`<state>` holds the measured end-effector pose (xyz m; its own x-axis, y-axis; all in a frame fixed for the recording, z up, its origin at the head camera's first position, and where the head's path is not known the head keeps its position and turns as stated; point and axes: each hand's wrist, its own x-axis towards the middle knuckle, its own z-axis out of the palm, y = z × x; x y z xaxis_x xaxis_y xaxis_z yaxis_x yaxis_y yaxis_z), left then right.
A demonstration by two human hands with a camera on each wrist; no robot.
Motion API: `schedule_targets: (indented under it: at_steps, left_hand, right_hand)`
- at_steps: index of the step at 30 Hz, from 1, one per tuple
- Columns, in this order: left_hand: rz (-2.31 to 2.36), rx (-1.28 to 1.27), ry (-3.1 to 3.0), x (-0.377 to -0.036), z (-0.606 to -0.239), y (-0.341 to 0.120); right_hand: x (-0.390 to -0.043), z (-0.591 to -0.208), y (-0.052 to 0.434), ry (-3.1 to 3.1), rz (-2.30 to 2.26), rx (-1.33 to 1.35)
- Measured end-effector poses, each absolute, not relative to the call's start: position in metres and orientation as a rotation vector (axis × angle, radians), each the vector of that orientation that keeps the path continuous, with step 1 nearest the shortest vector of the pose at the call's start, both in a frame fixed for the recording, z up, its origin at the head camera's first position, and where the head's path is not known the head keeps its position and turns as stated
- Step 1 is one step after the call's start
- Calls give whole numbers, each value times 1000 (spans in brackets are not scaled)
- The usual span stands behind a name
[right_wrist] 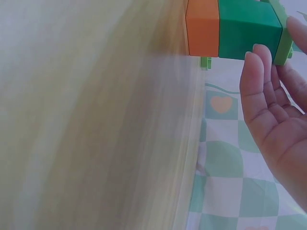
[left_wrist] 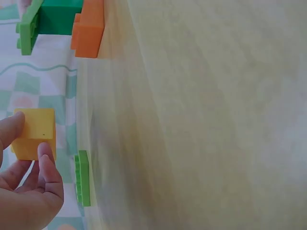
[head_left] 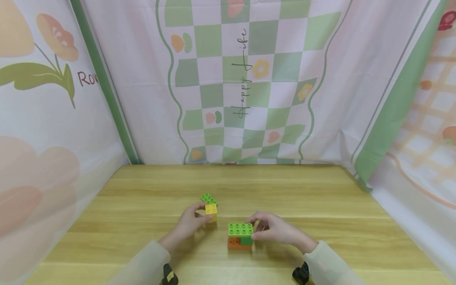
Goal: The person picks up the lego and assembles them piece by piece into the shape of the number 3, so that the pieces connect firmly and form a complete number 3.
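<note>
My left hand (head_left: pixel 192 219) pinches a yellow toy brick (head_left: pixel 211 213) between thumb and fingers. In the left wrist view this yellow brick (left_wrist: pixel 36 132) is held above the table, studs pointing up. Just right of it on the table stands a small stack: an orange brick (head_left: pixel 235 245) at the bottom, a dark green brick (right_wrist: pixel 247 28) on its right half, and a light green plate (head_left: pixel 240 228) across the top, overhanging on the left. My right hand (head_left: pixel 276 228) grips the stack's right end, thumb on the near side and forefinger toward the far side.
Another light green plate (head_left: pixel 208 198) lies studs up on the wooden table (head_left: pixel 303 190), just beyond my left hand. A patterned curtain (head_left: pixel 238 95) hangs behind the table's far edge, with more cloth along both sides. Black devices (head_left: pixel 301 273) are strapped at both wrists.
</note>
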<state>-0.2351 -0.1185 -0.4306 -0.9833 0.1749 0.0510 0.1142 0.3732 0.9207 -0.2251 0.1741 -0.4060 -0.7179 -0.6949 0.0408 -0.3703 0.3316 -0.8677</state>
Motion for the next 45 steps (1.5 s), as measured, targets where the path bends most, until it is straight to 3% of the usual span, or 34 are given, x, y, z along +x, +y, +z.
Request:
schedule_targets:
  at_steps: [45]
  left_hand:
    - [1786, 475, 2510, -219, -388, -87]
  right_hand:
    - [-226, -405, 173, 2258, -1324, -958]
